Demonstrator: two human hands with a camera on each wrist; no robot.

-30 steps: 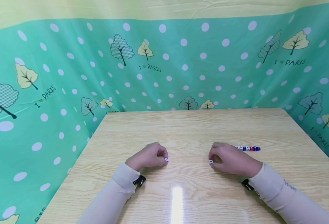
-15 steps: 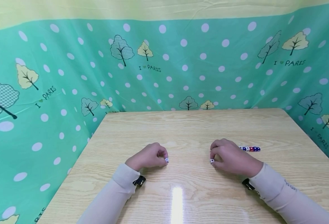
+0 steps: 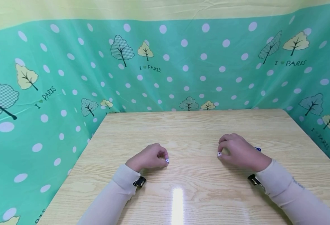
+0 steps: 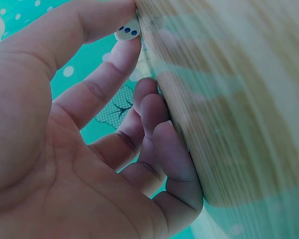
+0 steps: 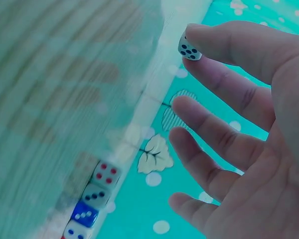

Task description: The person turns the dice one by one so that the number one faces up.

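Observation:
My left hand (image 3: 149, 157) pinches a white die (image 3: 167, 160) between thumb and index finger, low at the tabletop. In the left wrist view that die (image 4: 128, 31) shows dark blue pips, and the other fingers curl loosely by the wood. Between right thumb and index finger, my right hand (image 3: 236, 153) pinches another white die (image 3: 219, 154). The right wrist view shows this die (image 5: 189, 50) held off the table, its dark pips facing the camera. Beyond the right hand runs a row of dice, mostly hidden in the head view except a blue die (image 3: 257, 149).
The row in the right wrist view includes a white die with red pips (image 5: 107, 172), a white one with dark pips (image 5: 95, 194) and a blue die (image 5: 84, 214). A wood-grain table (image 3: 193, 128) carries everything. Green dotted curtains (image 3: 176, 75) hang around it.
The right hand has moved right and away from me with its die, covering more of the dice row. My left hand and its die have stayed in place.

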